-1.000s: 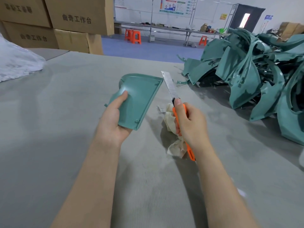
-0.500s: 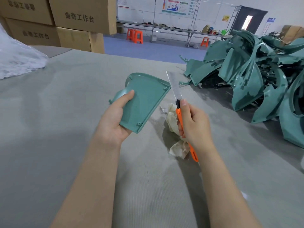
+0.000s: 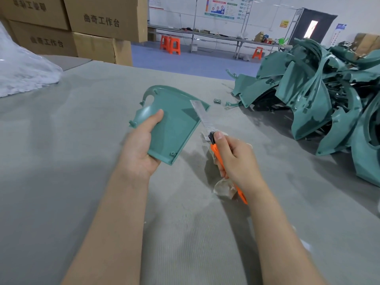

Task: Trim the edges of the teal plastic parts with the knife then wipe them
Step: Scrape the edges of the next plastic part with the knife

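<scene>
My left hand (image 3: 139, 147) grips a flat teal plastic part (image 3: 174, 122) above the grey table, thumb on its inner face. My right hand (image 3: 236, 159) holds an orange utility knife (image 3: 218, 153), thumb near the black slider. The long steel blade (image 3: 202, 115) lies against the part's right edge, its tip over the upper right corner. A crumpled beige cloth (image 3: 223, 188) lies on the table under my right hand, partly hidden by it.
A big heap of teal plastic parts (image 3: 320, 103) fills the table's right side. Stacked cardboard boxes (image 3: 82, 27) stand at the back left, with white plastic wrap (image 3: 22, 75) beside them. A small dark object (image 3: 217, 101) lies near the heap. The grey table (image 3: 61, 161) stretches around my arms.
The knife blade has moved left from beside the part onto its right edge. The part has tilted slightly toward the knife. The view has shifted a little.
</scene>
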Demonstrator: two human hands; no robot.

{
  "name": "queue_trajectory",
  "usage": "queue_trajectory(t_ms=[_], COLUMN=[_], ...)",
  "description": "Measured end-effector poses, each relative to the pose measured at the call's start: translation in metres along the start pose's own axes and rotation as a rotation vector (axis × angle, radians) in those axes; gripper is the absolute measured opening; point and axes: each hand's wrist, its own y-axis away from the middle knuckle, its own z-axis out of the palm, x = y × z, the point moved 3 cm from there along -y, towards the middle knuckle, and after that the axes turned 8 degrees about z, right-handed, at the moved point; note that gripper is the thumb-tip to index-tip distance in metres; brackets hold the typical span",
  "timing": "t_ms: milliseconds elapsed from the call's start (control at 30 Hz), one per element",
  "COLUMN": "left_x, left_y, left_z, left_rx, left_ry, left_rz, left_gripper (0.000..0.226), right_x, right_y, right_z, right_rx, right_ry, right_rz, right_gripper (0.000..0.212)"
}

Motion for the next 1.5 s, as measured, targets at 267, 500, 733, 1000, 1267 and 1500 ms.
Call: queue_trajectory(t_ms=[267, 500, 733, 1000, 1267, 1500], left_x=[0.001, 0.001, 0.001, 0.000, -0.002, -0.002], left_y=[-0.004, -0.009, -0.006, 0.001, 0.002, -0.002], left_z=[-0.004, -0.010, -0.004, 0.010, 0.013, 0.009], left_rx=[0.085, 0.204, 0.139, -0.043, -0.123, -0.045], left_ry=[0.041, 0.109, 0.023, -0.104, -0.119, -0.107], left_rz=[0.030, 0.083, 0.160, 0.231, 0.241, 0.251], left_gripper=[0.009, 0.009, 0.015, 0.009, 0.016, 0.009], right_x=[-0.008, -0.010, -0.008, -0.001, 0.002, 0.000], right_y=[0.005, 0.011, -0.003, -0.003, -0.003, -0.001], right_z=[0.007, 0.016, -0.011, -0.021, -0.024, -0.007], right_rx=[-0.079, -0.280, 0.062, 0.305, 0.392, 0.293], right_ry=[0.040, 0.034, -0.197, 0.095, 0.173, 0.189], right_rz=[-0.074, -0.121, -0.056, 0.026, 0.059, 0.009], right_gripper=[0.052, 0.048, 0.025, 0.054, 0.059, 0.057])
